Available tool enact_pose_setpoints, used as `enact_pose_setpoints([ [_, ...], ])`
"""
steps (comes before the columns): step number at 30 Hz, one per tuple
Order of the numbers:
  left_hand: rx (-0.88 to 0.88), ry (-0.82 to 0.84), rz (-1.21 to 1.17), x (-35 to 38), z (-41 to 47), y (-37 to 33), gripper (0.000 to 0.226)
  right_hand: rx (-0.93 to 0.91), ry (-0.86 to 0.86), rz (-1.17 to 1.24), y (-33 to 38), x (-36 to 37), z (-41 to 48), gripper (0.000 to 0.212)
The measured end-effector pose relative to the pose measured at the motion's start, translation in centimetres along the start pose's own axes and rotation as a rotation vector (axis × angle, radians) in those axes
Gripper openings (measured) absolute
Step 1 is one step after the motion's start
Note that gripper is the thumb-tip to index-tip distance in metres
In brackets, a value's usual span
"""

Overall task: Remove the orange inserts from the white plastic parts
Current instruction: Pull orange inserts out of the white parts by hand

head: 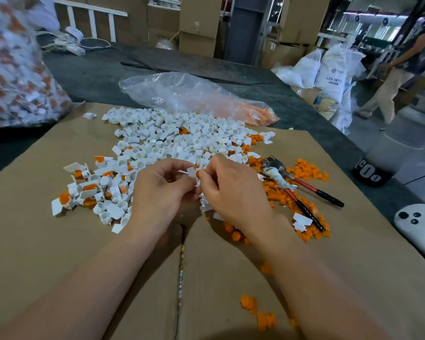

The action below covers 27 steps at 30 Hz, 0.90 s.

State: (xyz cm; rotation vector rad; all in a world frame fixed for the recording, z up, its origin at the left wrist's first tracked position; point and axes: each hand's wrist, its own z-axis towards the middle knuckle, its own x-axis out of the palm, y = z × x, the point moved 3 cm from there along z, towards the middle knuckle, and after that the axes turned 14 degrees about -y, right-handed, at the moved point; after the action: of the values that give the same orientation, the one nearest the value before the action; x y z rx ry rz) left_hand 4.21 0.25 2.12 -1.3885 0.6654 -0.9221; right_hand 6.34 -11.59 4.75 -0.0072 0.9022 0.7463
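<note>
Together, your left hand (161, 190) pinches a small white plastic part (191, 172) while your right hand (227, 190) pinches its orange insert (201, 173), above the brown cardboard sheet (59, 253). A heap of white plastic parts (172, 136) lies just beyond, and red-handled pliers (297, 190) rest among loose orange inserts (309, 173) to your right.

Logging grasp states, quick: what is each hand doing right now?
Left hand: closed, pinching the white plastic part.
Right hand: closed, pinching the orange insert at that part.

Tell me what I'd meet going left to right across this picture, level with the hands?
Pile of white parts with orange inserts → left hand → held white part → orange insert pinched by the right hand → red-handled pliers → white controller.
</note>
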Motion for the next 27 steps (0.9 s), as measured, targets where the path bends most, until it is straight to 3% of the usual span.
enact_pose_setpoints([
  [5, 0.046, 0.032, -0.016, 0.3, -0.3, -0.1, 0.029, 0.056, -0.072, 0.069, 0.0, -0.2, -0.9, 0.019],
  [9, 0.113, 0.044, 0.047, 0.5, -0.5, -0.3, 0.03, 0.117, -0.032, 0.109, -0.7, -0.2, -1.0, 0.018],
  [27, 0.103, 0.07, 0.046, 0.1, -0.4, -0.7, 0.017, 0.241, -0.035, 0.483, -1.5, -0.3, -1.4, 0.01],
])
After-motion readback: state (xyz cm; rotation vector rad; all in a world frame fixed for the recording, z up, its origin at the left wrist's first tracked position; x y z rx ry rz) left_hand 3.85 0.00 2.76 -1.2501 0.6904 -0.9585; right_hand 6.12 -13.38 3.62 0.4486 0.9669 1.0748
